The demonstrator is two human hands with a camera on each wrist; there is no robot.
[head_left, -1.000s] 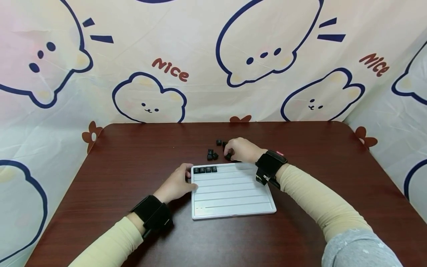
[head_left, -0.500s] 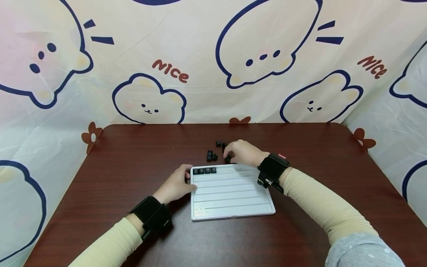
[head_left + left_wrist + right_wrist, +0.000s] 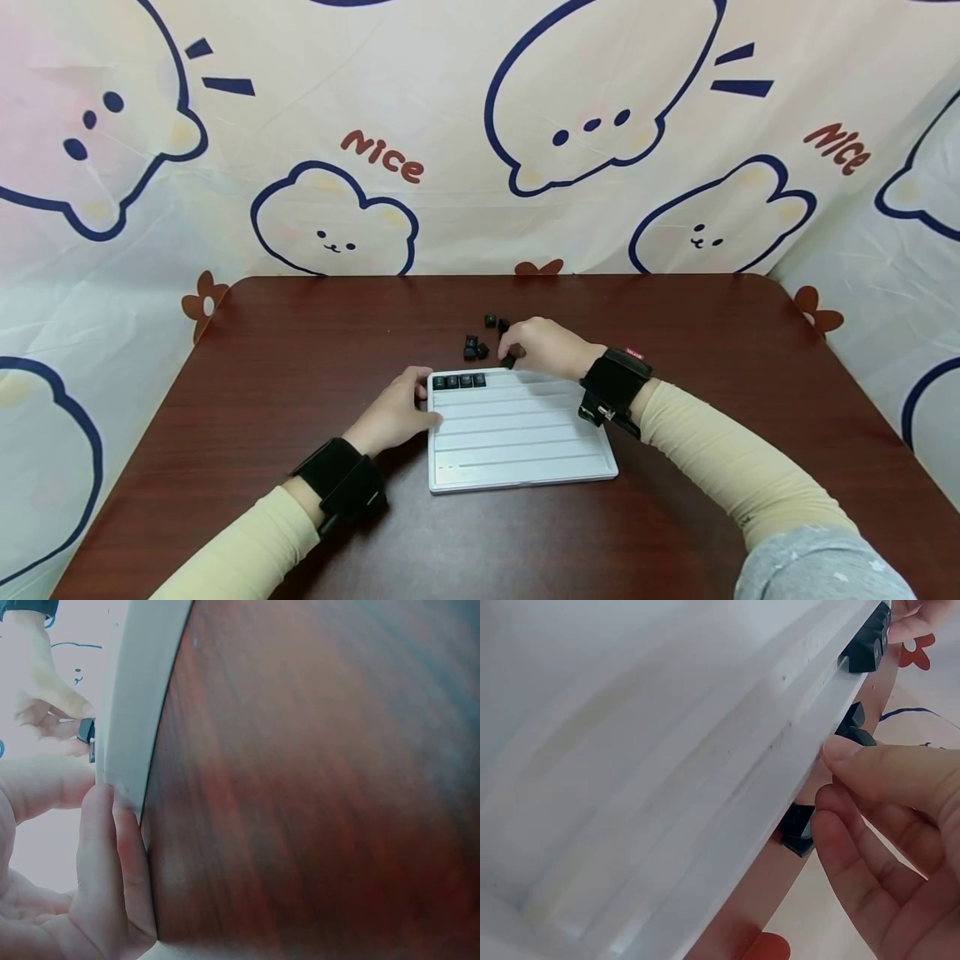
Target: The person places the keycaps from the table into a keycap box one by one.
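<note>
A white tray [image 3: 525, 429] with raised ridges lies on the table; several black keycaps [image 3: 459, 382] sit in a row at its far left corner. My left hand [image 3: 396, 414] grips the tray's left side, thumb over the rim, fingers against the outer edge in the left wrist view. Just past the tray's far edge, my right hand [image 3: 546, 346] pinches a small black keycap [image 3: 509, 361] between curled fingers and thumb. In the right wrist view the fingertips mostly hide it, and a loose keycap [image 3: 799, 829] shows beyond the rim near them.
Loose black keycaps [image 3: 471, 350] lie in a small cluster behind the tray, with two more [image 3: 491, 321] farther back. The dark brown table [image 3: 337, 333] ends at a patterned cloth backdrop [image 3: 450, 225]. Each wrist wears a black band [image 3: 617, 383].
My right hand has shifted slightly left and nearer the tray's far edge, and the keycap at its fingertips has moved along. The left hand keeps its hold on the tray.
</note>
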